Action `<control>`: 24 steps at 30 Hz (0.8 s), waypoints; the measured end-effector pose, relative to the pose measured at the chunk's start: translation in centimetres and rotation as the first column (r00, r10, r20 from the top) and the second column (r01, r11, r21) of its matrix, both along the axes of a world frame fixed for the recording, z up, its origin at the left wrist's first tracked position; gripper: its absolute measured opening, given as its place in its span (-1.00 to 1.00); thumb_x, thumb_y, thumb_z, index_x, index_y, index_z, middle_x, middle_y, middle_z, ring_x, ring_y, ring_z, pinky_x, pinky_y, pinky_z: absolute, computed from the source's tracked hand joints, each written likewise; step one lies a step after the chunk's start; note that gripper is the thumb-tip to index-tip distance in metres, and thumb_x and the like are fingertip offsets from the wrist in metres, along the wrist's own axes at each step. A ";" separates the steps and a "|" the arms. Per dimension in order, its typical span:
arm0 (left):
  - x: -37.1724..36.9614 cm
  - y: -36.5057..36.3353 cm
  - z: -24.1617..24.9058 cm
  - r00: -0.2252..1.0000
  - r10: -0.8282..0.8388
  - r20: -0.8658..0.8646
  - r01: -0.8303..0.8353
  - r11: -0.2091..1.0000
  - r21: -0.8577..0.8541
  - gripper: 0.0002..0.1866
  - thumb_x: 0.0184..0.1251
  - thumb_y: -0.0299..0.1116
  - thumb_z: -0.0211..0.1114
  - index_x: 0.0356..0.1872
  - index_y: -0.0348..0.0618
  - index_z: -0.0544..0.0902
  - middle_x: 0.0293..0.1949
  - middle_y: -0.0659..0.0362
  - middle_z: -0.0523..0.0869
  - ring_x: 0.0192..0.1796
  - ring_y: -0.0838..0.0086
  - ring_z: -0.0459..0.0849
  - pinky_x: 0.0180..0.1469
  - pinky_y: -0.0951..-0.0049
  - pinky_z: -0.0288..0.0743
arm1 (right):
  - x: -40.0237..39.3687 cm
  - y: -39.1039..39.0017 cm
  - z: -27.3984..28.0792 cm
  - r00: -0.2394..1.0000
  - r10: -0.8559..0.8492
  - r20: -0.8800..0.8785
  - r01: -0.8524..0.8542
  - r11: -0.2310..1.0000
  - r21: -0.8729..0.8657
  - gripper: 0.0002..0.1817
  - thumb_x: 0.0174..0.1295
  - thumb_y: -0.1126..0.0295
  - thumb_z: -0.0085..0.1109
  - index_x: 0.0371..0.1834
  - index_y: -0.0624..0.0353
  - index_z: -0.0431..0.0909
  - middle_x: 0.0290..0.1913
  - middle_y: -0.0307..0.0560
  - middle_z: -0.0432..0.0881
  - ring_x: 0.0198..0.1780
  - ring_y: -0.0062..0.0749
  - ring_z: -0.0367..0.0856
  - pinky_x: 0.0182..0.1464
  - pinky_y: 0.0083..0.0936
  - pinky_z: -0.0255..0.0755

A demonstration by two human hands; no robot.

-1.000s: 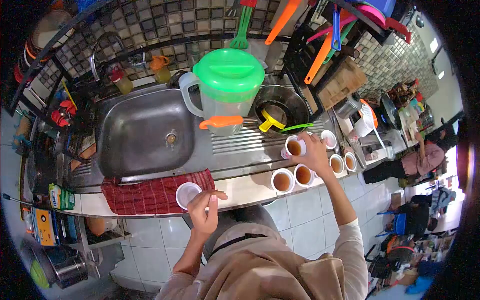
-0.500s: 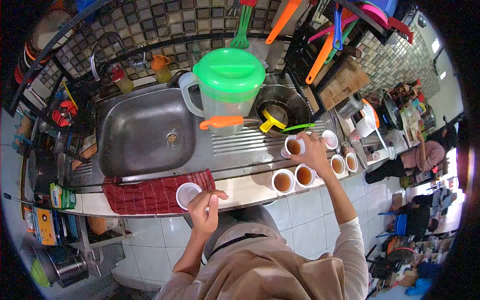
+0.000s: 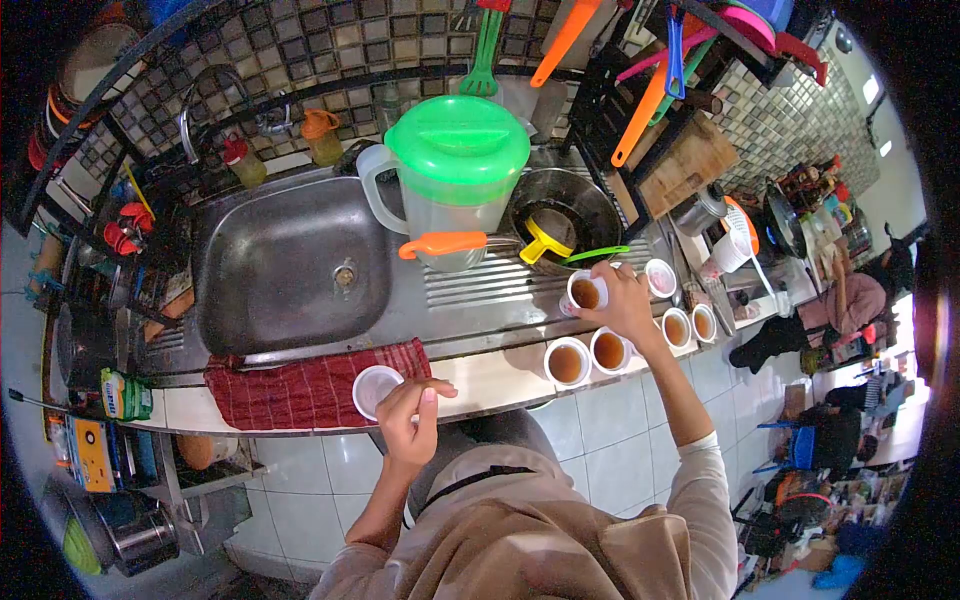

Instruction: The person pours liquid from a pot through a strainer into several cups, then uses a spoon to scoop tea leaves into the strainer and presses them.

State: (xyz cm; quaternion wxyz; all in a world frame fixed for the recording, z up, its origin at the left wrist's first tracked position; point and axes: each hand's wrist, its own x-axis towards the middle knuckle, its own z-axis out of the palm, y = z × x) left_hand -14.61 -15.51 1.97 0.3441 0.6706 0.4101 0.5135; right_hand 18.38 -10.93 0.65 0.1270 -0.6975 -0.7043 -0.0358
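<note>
Cup [image 3: 584, 293] of brown liquid: clamped between your right hand's [image 3: 625, 303] fingers and thumb, near the filled cup [image 3: 610, 351] on the counter [image 3: 485, 382]. Your left hand [image 3: 410, 412] is at the white cup [image 3: 373, 388], by one end of the red cloth [image 3: 290, 392] (whether those fingers grip it, cannot tell).

Mosaic tiles in brown, grey and cream cover the wall [image 3: 330, 45] behind a metal sink [image 3: 290, 270]. Pale square tiles form the floor [image 3: 610, 430]. At right, a blue chair [image 3: 797, 447] stands near bright daylight; black shelving [image 3: 110, 130] lines the left.
</note>
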 end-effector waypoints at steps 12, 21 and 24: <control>0.1 0.0 -0.2 1.000 0.002 0.008 -0.002 1.000 -0.018 -0.76 0.22 -0.49 -0.04 -0.51 -0.34 0.58 -0.52 0.06 0.63 -0.47 0.33 0.61 -0.37 0.47 0.41 | -0.5 0.1 0.1 1.000 0.007 -0.017 -0.007 1.000 -0.009 -0.41 -0.35 0.01 0.38 -0.26 0.03 0.36 -0.34 -0.07 0.54 -0.19 -0.19 0.43 -0.23 -0.33 0.13; 0.0 -0.1 -0.3 1.000 0.003 0.015 -0.003 1.000 -0.026 -0.76 0.22 -0.49 -0.05 -0.51 -0.35 0.57 -0.51 0.05 0.63 -0.46 0.33 0.60 -0.37 0.46 0.41 | -1.0 0.1 0.3 1.000 0.009 -0.003 -0.009 0.999 0.037 -0.41 -0.32 -0.03 0.36 -0.27 0.03 0.35 -0.39 -0.02 0.55 -0.20 -0.15 0.44 -0.22 -0.30 0.13; 0.1 -0.1 -0.4 1.000 0.008 0.012 -0.008 1.000 0.002 -0.76 0.22 -0.49 -0.04 -0.51 -0.34 0.57 -0.51 0.05 0.63 -0.46 0.34 0.60 -0.37 0.47 0.41 | -1.0 0.1 0.0 1.000 -0.022 0.003 0.022 1.000 0.000 -0.41 -0.31 -0.06 0.35 -0.27 0.04 0.35 -0.41 -0.01 0.55 -0.23 -0.16 0.45 -0.23 -0.30 0.14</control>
